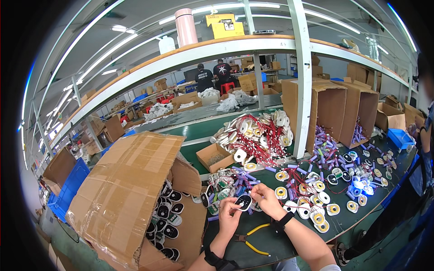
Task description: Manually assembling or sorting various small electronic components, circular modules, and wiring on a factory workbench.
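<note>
My left hand holds a small rounded housing with a black face and white rim between thumb and fingers. Close to its right edge, my right hand is closed in a pinch; what its fingertips hold is too small to make out. Below both hands, yellow-handled pliers lie on the dark green table. Purple cylindrical battery cells with wires and circuit boards are heaped just beyond my hands. To the right of my right hand lie white round parts with yellow coils and red wires.
A large cardboard box on the left holds many black-and-white housings. Red-wired white parts are piled behind a small carton. Tipped boxes spill cells at right, near glowing blue lights. A person stands at the right edge.
</note>
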`<state>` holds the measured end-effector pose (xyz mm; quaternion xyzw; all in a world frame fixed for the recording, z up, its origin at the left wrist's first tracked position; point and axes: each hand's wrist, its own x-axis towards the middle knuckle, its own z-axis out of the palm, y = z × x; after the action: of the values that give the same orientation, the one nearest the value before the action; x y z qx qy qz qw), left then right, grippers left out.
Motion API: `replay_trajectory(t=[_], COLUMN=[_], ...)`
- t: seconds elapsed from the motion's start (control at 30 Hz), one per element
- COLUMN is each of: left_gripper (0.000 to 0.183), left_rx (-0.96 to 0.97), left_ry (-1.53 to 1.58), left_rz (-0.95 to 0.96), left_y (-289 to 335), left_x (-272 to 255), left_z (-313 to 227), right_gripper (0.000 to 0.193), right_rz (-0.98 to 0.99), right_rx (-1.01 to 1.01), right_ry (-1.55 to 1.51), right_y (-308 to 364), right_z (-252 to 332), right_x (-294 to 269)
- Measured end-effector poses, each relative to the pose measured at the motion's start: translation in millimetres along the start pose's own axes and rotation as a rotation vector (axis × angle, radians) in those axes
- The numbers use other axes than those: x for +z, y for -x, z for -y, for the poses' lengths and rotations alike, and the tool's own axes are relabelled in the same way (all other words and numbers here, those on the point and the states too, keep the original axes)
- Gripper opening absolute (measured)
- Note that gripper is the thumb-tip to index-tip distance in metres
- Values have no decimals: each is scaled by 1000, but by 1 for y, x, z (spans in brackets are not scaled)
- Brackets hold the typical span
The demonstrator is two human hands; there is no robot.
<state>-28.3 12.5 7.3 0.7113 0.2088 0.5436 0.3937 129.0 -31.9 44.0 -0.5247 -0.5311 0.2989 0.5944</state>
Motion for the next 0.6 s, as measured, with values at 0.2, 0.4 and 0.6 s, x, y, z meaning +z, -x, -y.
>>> replay_trajectory(t=[0.2,0.4,0.6], left_gripper=[18,17,18], left_rx=[-2,10,10], left_ry=[7,-3,1], left_rz=[-2,-1,-1], left_y=[0,0,0], left_x=[0,0,0], left_z=[-1,2,3], right_gripper=[2,2,2], right_rz=[-1,-3,-2], right_rx=[5,4,3], right_ry=[-1,19,32], right_y=[0,0,0], right_z=[2,1,-1], right_x=[0,0,-1])
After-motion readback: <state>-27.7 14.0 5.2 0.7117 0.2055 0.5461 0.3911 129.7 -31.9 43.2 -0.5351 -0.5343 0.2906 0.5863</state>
